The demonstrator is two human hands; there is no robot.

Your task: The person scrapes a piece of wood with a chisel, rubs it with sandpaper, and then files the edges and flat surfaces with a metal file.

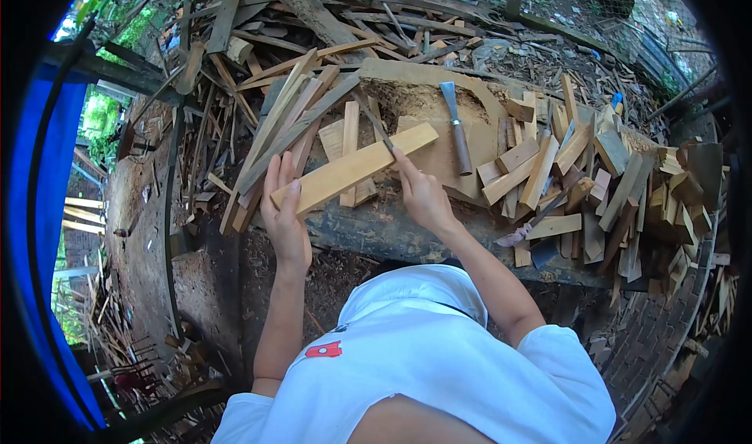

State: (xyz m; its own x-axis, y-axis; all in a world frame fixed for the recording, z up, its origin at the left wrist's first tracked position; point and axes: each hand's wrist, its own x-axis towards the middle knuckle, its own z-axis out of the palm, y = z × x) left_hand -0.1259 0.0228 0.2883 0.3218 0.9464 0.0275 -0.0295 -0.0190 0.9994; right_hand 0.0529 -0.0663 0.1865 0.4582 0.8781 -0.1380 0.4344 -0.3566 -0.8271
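Observation:
A pale wooden block (356, 167), long and squared, lies slanted across the middle of the view. My left hand (285, 213) is closed on its lower left end, with the thumb on the near side. At the block's far right part, my right hand (424, 199) has its fingers pinched on a thin dark strip (373, 119) that looks like a narrow blade. This strip crosses the block's upper edge and points up and left. Beyond my right hand lies a chisel (457, 126) with a blue-grey blade and a wooden handle.
Long wooden strips (290, 134) lean left of the block. Several short offcuts (548, 170) are heaped along the right of the worn bench (352, 236). Behind the bench is a large pile of scrap wood (329, 21). A blue tarp (47, 209) hangs at far left.

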